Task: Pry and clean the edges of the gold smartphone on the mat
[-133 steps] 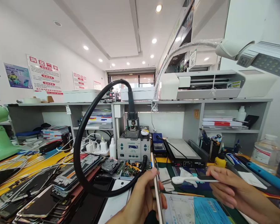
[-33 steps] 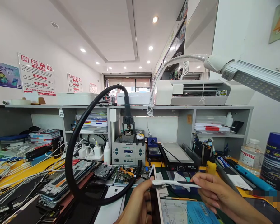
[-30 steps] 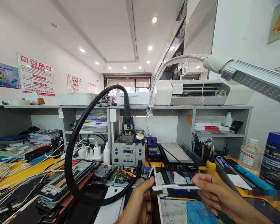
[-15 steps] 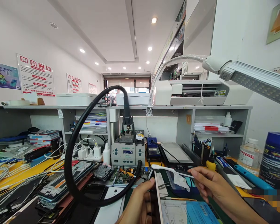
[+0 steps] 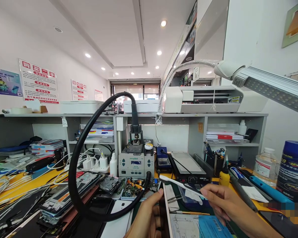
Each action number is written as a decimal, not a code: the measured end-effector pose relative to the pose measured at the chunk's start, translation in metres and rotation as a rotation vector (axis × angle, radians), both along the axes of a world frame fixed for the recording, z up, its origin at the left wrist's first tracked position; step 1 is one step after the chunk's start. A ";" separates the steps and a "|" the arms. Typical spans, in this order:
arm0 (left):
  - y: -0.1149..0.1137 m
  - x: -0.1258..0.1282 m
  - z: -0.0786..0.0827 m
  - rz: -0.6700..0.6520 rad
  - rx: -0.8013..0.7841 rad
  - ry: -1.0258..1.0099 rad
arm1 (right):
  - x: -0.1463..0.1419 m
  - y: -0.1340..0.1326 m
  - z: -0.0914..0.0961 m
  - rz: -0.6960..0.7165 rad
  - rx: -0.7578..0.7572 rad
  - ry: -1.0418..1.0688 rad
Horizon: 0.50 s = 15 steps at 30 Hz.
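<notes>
Hands (image 5: 218, 200); white tool (image 5: 175, 179); white-edged device (image 5: 166, 211)

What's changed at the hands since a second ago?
The white tool in the right hand went from level to slanting, its free end swinging up. Nothing was taken hold of or let go. The left hand still holds the device; the black hose stayed put.

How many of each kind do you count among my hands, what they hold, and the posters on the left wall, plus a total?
Hands: 2, left hand and right hand
Held white brush: 1
Held thin pale-edged panel: 1
Red-and-white posters: 3
Purple-blue poster: 1
Total: 8
</notes>
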<state>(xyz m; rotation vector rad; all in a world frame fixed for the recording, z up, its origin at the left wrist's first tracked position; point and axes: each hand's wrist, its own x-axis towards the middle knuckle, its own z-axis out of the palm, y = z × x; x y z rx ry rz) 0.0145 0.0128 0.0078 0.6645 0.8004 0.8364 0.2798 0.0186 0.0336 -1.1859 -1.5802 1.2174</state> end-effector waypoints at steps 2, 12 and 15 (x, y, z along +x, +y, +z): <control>0.002 0.000 -0.003 0.008 0.013 0.005 | 0.001 0.000 0.000 0.017 -0.012 -0.014; 0.020 0.000 -0.017 0.064 0.023 0.015 | 0.005 0.002 -0.008 0.110 -0.069 0.038; 0.024 -0.001 -0.015 0.067 0.048 0.026 | 0.009 0.003 -0.013 0.074 -0.077 0.016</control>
